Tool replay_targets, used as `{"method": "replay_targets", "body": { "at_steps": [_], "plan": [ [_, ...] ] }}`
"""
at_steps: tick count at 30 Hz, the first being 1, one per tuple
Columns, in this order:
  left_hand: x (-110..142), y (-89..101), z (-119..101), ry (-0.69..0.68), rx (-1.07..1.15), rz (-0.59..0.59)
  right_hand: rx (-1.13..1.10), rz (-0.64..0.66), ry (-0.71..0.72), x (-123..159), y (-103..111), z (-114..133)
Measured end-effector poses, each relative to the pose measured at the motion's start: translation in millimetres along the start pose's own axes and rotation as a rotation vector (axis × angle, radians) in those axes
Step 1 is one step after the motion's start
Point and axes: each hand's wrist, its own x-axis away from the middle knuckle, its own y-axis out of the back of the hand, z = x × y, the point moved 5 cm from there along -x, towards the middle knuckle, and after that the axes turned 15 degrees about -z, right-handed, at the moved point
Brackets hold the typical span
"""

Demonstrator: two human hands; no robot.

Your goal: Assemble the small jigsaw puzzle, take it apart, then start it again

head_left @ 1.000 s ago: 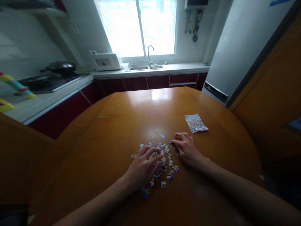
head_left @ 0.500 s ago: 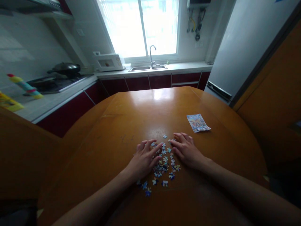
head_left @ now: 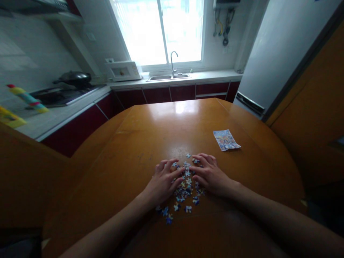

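Left grip (head_left: 162,180) and right grip (head_left: 211,175) are loosely spread, touching scattered jigsaw pieces (head_left: 182,193).

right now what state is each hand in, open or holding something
Left hand: open, palm down at the left side of the puzzle pieces; no grip visible.
Right hand: open, palm down at their right side; no grip visible.

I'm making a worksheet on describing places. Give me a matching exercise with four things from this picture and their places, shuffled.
1. Puzzle pieces
2. Paper sheet
3. Dark pan
4. Faucet

A. On the stove
B. Scattered around the left hand and right hand
C. At the sink
D. On the table, beyond the right hand

Right pairs: 1-B; 2-D; 3-A; 4-C
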Motion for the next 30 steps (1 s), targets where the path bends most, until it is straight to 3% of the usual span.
{"method": "replay_targets", "body": {
  "at_steps": [11,17,23,30],
  "plan": [
    [2.2,-4.8,4.3,0.002,-0.044,0.053,-0.039,-0.077,-0.116,-1.9,4.1,-9.4],
    [-1.1,6.7,4.7,0.035,-0.044,-0.025,-0.081,-0.191,-0.184,-2.6,7.8,-22.1],
    [-6.2,23.3,9.1,0.084,0.002,-0.037,-0.164,-0.131,-0.100,-1.5,5.0,-16.7],
    [-3.8,13.5,14.6,0.105,0.043,0.043,-0.130,-0.147,-0.162,-1.2,3.3,-25.4]
  ]
}}
